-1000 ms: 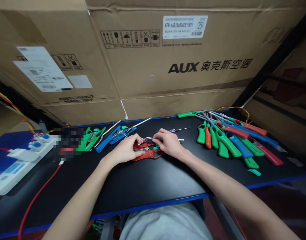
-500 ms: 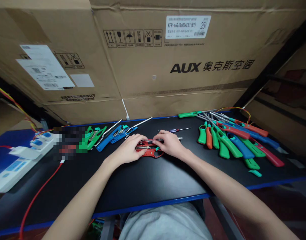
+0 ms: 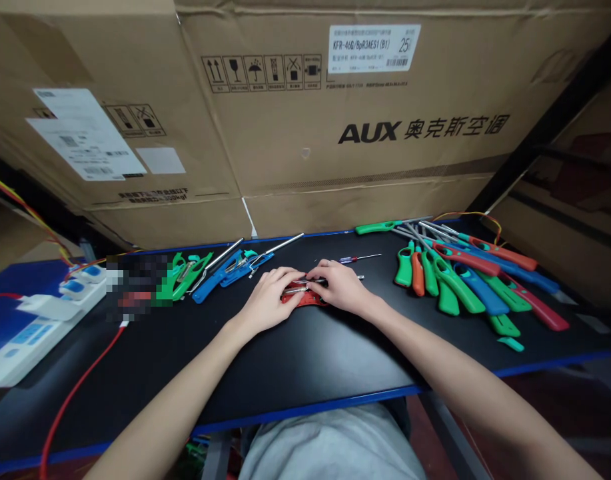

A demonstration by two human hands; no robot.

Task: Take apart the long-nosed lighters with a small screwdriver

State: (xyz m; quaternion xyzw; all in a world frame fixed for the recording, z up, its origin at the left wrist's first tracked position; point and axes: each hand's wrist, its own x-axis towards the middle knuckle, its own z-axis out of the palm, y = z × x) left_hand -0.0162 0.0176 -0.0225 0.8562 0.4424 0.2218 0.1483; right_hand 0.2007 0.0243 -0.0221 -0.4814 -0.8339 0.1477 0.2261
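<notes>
An opened red long-neck lighter [image 3: 312, 298] lies on the black table in front of me, its inner parts showing. My left hand [image 3: 271, 297] is closed round its left end, thumb along the lower edge. At the lighter's right side, my right hand [image 3: 338, 287] pinches at its inner parts; what exactly the fingertips hold is hidden. A short bit of the metal tube shows past my right hand. Just behind that hand lies a screwdriver [image 3: 359, 258] with a clear purple-and-red handle.
Whole lighters in green, orange, blue and red [image 3: 480, 293] are heaped on the right. Opened blue [image 3: 232, 275] and green [image 3: 192, 273] lighters lie on the left, near a white power strip [image 3: 50, 327] and red cable [image 3: 72, 393]. A large cardboard box [image 3: 285, 133] stands behind.
My left hand has shifted slightly right along the red lighter, which has turned or slid a little under my hands. Its green part no longer shows, and less of the handle loop is visible.
</notes>
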